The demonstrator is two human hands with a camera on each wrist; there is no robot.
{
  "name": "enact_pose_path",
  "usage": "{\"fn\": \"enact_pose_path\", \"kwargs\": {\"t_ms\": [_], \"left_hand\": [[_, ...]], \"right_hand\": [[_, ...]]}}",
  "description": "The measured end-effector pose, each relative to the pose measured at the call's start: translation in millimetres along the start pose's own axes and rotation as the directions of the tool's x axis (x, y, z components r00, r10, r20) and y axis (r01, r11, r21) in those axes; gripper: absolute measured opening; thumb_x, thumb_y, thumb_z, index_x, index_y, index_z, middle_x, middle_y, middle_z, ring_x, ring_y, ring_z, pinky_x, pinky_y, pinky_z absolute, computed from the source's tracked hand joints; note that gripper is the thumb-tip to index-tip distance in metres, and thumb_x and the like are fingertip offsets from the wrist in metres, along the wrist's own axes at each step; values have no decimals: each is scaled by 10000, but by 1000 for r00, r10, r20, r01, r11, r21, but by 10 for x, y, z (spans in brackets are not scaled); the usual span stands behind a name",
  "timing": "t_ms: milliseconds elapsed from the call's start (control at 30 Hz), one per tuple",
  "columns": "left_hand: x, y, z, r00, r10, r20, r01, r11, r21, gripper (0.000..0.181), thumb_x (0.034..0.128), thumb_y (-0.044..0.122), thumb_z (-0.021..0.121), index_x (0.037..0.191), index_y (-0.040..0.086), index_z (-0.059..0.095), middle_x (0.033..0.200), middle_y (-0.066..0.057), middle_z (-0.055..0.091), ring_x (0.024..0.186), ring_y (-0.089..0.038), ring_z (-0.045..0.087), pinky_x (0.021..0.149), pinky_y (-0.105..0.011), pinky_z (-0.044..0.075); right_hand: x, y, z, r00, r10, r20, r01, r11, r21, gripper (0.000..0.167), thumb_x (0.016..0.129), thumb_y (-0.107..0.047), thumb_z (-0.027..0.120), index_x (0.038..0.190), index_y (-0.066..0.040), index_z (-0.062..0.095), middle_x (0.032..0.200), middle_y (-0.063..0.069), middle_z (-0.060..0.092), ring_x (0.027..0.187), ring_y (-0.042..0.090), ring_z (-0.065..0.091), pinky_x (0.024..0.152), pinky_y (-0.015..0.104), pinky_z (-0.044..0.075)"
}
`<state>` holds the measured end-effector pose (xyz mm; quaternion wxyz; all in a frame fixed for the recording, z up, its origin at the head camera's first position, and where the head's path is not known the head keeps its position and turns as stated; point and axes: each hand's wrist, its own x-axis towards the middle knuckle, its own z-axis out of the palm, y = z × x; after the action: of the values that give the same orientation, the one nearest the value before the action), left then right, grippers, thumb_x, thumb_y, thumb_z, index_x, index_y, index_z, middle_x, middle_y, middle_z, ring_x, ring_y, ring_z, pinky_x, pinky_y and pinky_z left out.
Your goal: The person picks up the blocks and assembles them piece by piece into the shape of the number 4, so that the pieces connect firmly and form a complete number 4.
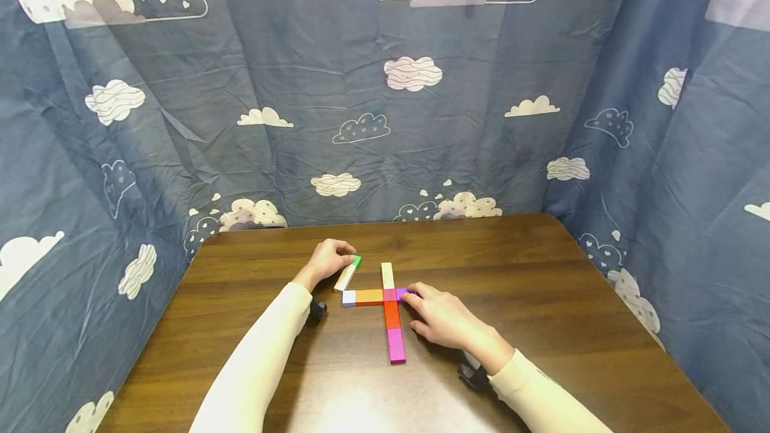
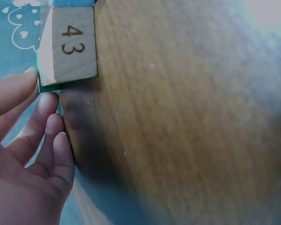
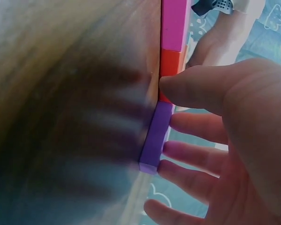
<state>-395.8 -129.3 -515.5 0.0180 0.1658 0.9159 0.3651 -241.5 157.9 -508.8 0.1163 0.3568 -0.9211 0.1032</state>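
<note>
On the wooden table, my left hand (image 1: pixel 327 259) is at the far left of a cross of coloured blocks. Its thumb and forefinger pinch a green block (image 1: pixel 357 260), mostly hidden in the left wrist view. A pale wooden block (image 2: pixel 75 44) marked 43 lies end to end with it. My right hand (image 1: pixel 442 316) rests its straight fingertips on a purple block (image 3: pixel 157 131), the cross's right arm. The right thumb touches or nearly touches the red block (image 1: pixel 392 315). A pink block (image 1: pixel 390 295) forms the centre, with a magenta block (image 1: pixel 396 346) below the red.
An orange block (image 1: pixel 369 297) and a light blue block (image 1: pixel 349 298) make the cross's left arm. A cream block (image 1: pixel 388 276) points away at the top. The brown table (image 1: pixel 493 252) meets a blue cloud-patterned curtain (image 1: pixel 301 99) on its far side.
</note>
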Motion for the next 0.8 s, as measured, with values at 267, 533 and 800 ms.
{"fn": "enact_pose_path", "kwargs": {"t_ms": [267,533,800], "left_hand": [[9,8,37,1000,-2,-9,1,1000,-9,147,909,167,734,1035,110,785,981,-13,741,959,-208,651,885,-402,505],[-3,2,17,1000,-22,-19,21,997,-70,166,917,190,730,1049,103,780,981,-14,732,908,-184,631,830,-366,505],[-111,19,-83,997,-28,-66,21,994,-107,220,959,191,669,1118,69,759,1067,-42,738,1034,-249,644,910,-448,491]], "right_hand": [[5,-4,-31,1000,9,6,-8,1000,-29,453,839,-199,771,1256,-62,660,1227,123,606,1054,271,637,813,497,554],[38,-7,-138,1000,13,-3,-14,999,-44,458,840,-230,785,1256,-78,667,1217,120,611,1127,273,594,852,500,535],[57,30,-195,1000,20,-17,-21,999,-39,478,835,-218,773,1284,-95,665,1224,110,616,1124,270,604,864,507,528]]}}
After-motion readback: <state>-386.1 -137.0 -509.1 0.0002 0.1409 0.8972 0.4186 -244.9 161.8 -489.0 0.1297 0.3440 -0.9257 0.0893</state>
